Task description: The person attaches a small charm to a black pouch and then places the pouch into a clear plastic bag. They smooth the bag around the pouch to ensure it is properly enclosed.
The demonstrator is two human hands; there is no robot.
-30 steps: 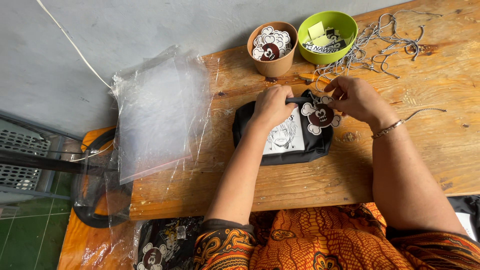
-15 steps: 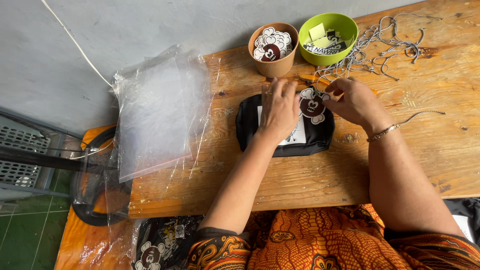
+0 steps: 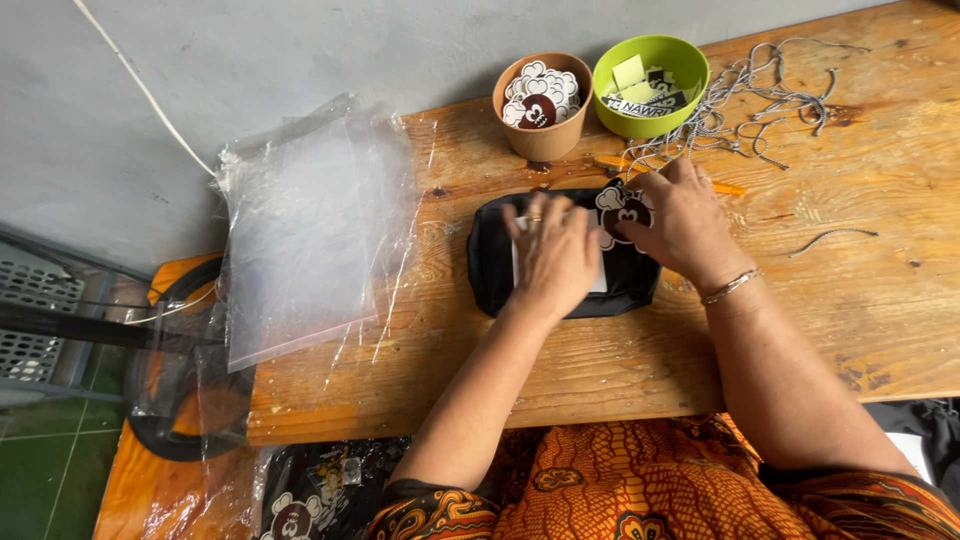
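Both hands have slid upward: left hand (image 3: pixel 553 257) lies flat, fingers spread, pressing the folded black garment (image 3: pixel 500 275) beneath it; right hand (image 3: pixel 678 222) pinches a round skull tag (image 3: pixel 618 206) just left. Bagging seemingly remains.

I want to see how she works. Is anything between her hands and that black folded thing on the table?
Nothing visible. The left hand lies flat on the black folded cloth, and the right hand rests at its top edge by the round cartoon tag.
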